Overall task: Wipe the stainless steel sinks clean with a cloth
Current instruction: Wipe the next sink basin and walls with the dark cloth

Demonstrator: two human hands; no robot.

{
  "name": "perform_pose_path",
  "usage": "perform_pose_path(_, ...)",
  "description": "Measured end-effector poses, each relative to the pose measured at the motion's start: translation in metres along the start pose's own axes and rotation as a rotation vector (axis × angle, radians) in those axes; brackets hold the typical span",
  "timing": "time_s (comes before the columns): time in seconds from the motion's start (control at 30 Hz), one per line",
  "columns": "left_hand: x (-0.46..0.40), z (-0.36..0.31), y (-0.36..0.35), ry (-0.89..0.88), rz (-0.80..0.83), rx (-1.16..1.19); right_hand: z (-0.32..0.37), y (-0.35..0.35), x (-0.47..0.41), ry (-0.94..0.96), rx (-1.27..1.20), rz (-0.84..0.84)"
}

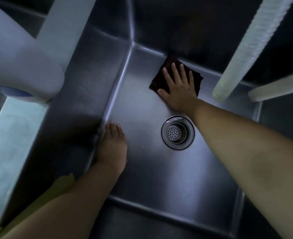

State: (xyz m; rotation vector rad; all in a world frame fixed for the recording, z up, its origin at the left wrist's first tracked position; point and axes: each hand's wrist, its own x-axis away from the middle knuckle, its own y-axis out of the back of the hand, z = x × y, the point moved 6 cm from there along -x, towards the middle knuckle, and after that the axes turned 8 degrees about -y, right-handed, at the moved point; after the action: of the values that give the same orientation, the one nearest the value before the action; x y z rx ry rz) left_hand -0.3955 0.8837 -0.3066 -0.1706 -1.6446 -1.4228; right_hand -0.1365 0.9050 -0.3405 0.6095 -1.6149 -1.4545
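Sink basin of brushed stainless steel (150, 169) fills the view. Right hand (180, 90), fingers spread flat, presses a dark maroon folded cloth (161, 80) onto the basin floor near the far wall. Left hand (113, 145) lies flat, fingers together, at the left wall. Round perforated metal drain strainer (177, 132) sits between the arms. White ribbed hose (251, 47) overhangs the right side.
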Motion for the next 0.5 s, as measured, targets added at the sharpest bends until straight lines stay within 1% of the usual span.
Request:
perform_pose_path(0.1,-0.003,0.0,-0.002,0.002,0.001,0.019,0.006,0.007,-0.019,0.011,0.059,-0.054)
perform_pose_path(0.2,-0.005,0.0,-0.002,0.007,-0.004,0.004,0.025,0.007,-0.038,0.046,0.102,-0.022)
perform_pose_path(0.33,-0.007,0.002,-0.004,0.022,0.019,-0.006,0.069,0.006,-0.053,0.119,0.082,-0.004)
perform_pose_path(0.5,-0.004,0.003,-0.003,0.014,0.031,-0.052,0.098,-0.001,-0.039,0.225,0.072,0.003)
